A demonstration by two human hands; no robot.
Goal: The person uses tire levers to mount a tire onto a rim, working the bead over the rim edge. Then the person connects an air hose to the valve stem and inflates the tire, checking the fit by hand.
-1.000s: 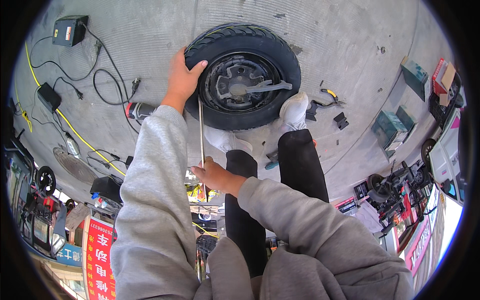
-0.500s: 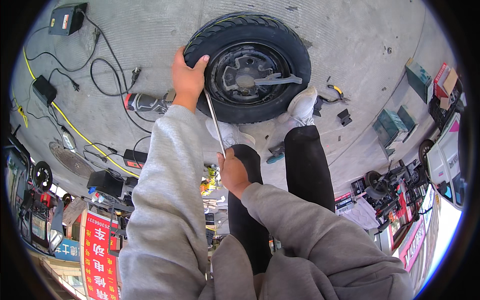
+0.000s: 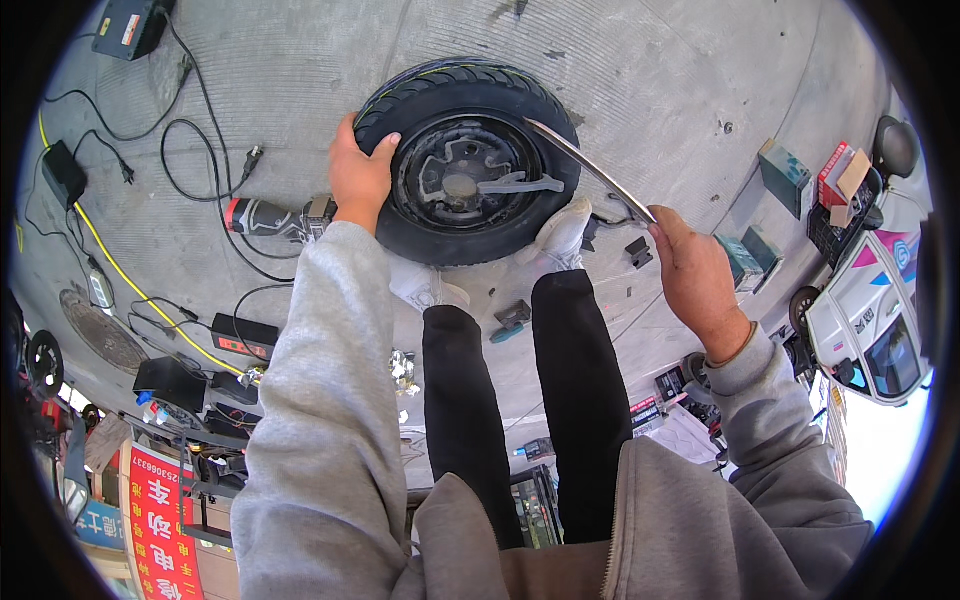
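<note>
A black tyre point(image 3: 463, 243) on a dark wheel rim point(image 3: 470, 150) leans up in front of my white shoes. My left hand point(image 3: 360, 180) is closed around the tyre's left side, thumb on the sidewall and fingers mostly hidden behind the tread. Out to the right, my right hand point(image 3: 697, 275) grips one end of a long metal tyre lever point(image 3: 592, 170). The lever's far tip meets the upper right of the rim, where the tyre's bead sits; whether it is under the bead I cannot tell. A grey metal arm point(image 3: 522, 186) lies across the hub.
A black and red cordless power tool point(image 3: 270, 216) lies left of the tyre, among black cables and a yellow cord point(image 3: 125, 258). Green boxes point(image 3: 785, 180) stand to the right. Between my feet lies a small dark tool with a teal end point(image 3: 510, 322). A white vehicle point(image 3: 870, 325) is at far right.
My right hand has swung from between my knees out to the right with the tyre lever. The lever's tip has gone from the rim's lower left to its upper right. My left hand keeps its hold.
</note>
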